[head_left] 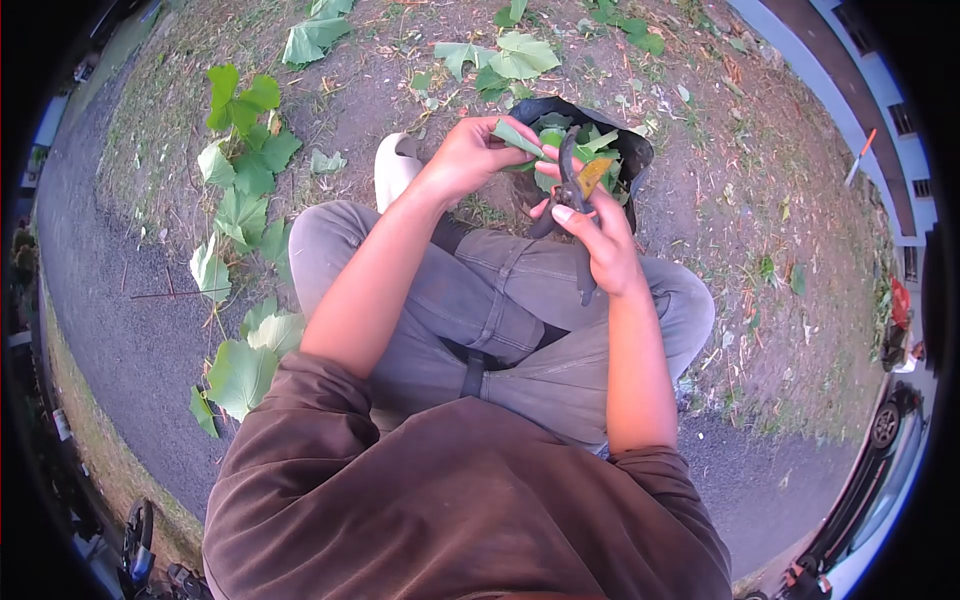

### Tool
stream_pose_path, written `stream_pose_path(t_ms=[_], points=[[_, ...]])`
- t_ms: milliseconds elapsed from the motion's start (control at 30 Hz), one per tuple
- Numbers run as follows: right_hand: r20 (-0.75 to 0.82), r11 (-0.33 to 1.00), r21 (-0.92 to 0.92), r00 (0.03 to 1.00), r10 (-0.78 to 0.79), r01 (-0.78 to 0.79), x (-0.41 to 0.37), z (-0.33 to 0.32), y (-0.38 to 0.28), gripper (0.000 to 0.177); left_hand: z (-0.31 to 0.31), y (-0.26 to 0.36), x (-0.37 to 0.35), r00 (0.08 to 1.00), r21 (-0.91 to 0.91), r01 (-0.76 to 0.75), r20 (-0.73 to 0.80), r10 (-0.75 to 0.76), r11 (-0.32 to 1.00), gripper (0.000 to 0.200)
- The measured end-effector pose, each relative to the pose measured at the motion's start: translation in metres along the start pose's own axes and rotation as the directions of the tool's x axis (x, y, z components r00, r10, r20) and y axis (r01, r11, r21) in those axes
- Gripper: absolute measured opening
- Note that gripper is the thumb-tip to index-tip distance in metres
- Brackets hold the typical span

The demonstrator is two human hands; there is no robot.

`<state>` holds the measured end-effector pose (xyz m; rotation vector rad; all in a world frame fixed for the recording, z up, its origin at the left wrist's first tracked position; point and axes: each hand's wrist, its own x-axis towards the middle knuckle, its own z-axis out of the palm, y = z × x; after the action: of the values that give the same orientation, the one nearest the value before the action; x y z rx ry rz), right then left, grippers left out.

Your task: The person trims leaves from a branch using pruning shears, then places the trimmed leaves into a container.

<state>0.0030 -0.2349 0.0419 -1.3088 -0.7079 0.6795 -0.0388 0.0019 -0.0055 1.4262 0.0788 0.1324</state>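
Observation:
My left hand (470, 158) pinches a green leaf (518, 137) between thumb and fingers, close to the mouth of a black bag (636, 152). My right hand (608, 246) is wrapped around dark pruning shears (568, 170), whose blades point up and away from me. One handle sticks out below that palm. Behind the shears, the bag holds cut green leaves (598, 140) and a yellow leaf (594, 174). Both hands are over the bag's near side, a short gap apart. Part of the bag is hidden behind my right hand.
A vine with broad leaves (252, 172) runs along the ground at my left. More loose leaves (524, 56) lie beyond the bag. My crossed legs (480, 300) are below my hands. A white shoe (396, 165) shows beside my left forearm. A parked car (890, 470) stands far right.

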Motion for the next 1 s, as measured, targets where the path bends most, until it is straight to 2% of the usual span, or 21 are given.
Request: stream_pose_path(t_ms=[133, 200, 233, 300, 333, 400, 533, 600, 733, 800, 933, 1000], points=[[0.032, 0.996, -0.085, 0.999, 0.032, -0.029, 0.001, 0.007, -0.002, 0.062, 0.009, 0.002, -0.002, 0.993, -0.133, 0.098, -0.045, -0.105, 0.986, 0.022], [0.027, 0.992, -0.124, 0.999, 0.036, -0.033, 0.001, 0.008, -0.004, 0.065, 0.009, -0.004, -0.002, 0.983, -0.292, 0.161, -0.038, -0.180, 0.943, 0.029], [0.018, 0.991, -0.127, 0.999, 0.049, -0.047, 0.001, 0.008, -0.004, 0.066, 0.009, -0.006, -0.002, 0.983, -0.292, 0.159, -0.040, -0.178, 0.943, 0.029], [0.007, 0.990, -0.130, 0.998, 0.062, -0.060, 0.001, 0.006, -0.004, 0.067, 0.009, -0.011, 0.000, 0.980, -0.424, 0.176, -0.007, -0.197, 0.889, 0.030], [0.010, 0.994, -0.105, 0.999, 0.043, -0.042, 0.001, 0.004, -0.002, 0.062, 0.008, -0.010, 0.001, 0.980, -0.423, 0.176, -0.005, -0.197, 0.889, 0.030], [0.009, 0.996, -0.081, 1.000, 0.024, -0.023, 0.000, 0.002, -0.001, 0.058, 0.006, -0.008, 0.003, 0.975, -0.564, 0.213, 0.069, -0.212, 0.798, 0.031], [-0.019, 0.995, -0.085, 0.999, 0.046, -0.047, 0.000, 0.002, 0.000, 0.058, 0.012, 0.006, -0.001, 0.966, -0.575, 0.249, 0.091, -0.241, 0.779, 0.033], [-0.015, 0.995, -0.083, 0.999, 0.047, -0.048, 0.000, 0.001, 0.001, 0.057, 0.014, 0.000, -0.001, 0.985, -0.460, 0.172, 0.059, -0.163, 0.871, 0.033], [-0.035, 0.999, -0.030, 0.999, -0.040, 0.039, 0.002, -0.002, 0.002, 0.056, 0.016, 0.001, -0.003, 0.986, -0.456, 0.156, 0.020, -0.166, 0.876, 0.030], [-0.058, 0.996, -0.033, 0.995, -0.087, 0.085, 0.003, -0.004, 0.002, 0.054, 0.017, 0.004, -0.004, 0.985, -0.391, 0.149, -0.018, -0.170, 0.908, 0.029], [-0.059, 0.997, 0.081, 0.998, 0.026, -0.021, 0.001, -0.008, 0.005, 0.049, 0.015, 0.003, -0.003, 0.982, -0.333, 0.175, -0.007, -0.188, 0.927, 0.028], [-0.026, 0.991, 0.124, 0.998, 0.057, -0.053, 0.001, -0.007, 0.006, 0.048, 0.015, 0.001, -0.003, 0.993, -0.251, 0.105, -0.026, -0.115, 0.962, 0.027]])
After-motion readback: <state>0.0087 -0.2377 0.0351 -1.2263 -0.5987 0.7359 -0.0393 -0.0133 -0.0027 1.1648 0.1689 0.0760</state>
